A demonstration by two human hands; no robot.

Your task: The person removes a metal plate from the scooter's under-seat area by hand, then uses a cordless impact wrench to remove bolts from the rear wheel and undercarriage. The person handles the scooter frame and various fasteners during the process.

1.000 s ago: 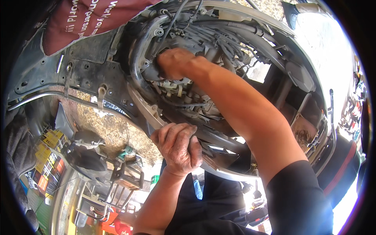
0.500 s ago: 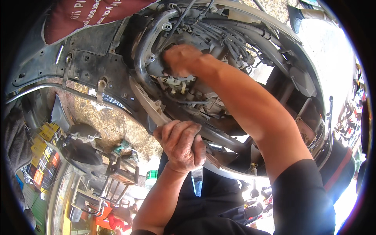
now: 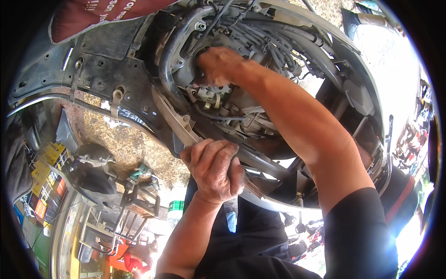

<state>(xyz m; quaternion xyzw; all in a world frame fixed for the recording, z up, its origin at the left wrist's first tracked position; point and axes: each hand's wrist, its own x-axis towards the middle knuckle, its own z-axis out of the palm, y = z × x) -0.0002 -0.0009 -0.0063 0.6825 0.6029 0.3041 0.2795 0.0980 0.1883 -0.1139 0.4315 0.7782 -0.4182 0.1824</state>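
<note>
Frame tube (image 3: pixel 172 60) upright, slightly curved

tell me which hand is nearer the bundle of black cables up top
Right. The right hand reaches into the machine's open body and sits just left of the bundle of black cables. The left hand is well below, gripping the lower frame edge.

My left hand (image 3: pixel 214 169) grips a pale grey plastic rail (image 3: pixel 179 122), matt and scuffed, while my right hand (image 3: pixel 217 65) presses into the dull, grimy metal of the engine block (image 3: pixel 211 95) under smooth black rubber hoses (image 3: pixel 278 39). The dark plastic body panel (image 3: pixel 104 69) looks dusty and matt, with a thin bright metal trim (image 3: pixel 55 100) along its edge. My black sleeve (image 3: pixel 360 232) is soft matt cloth.
</note>
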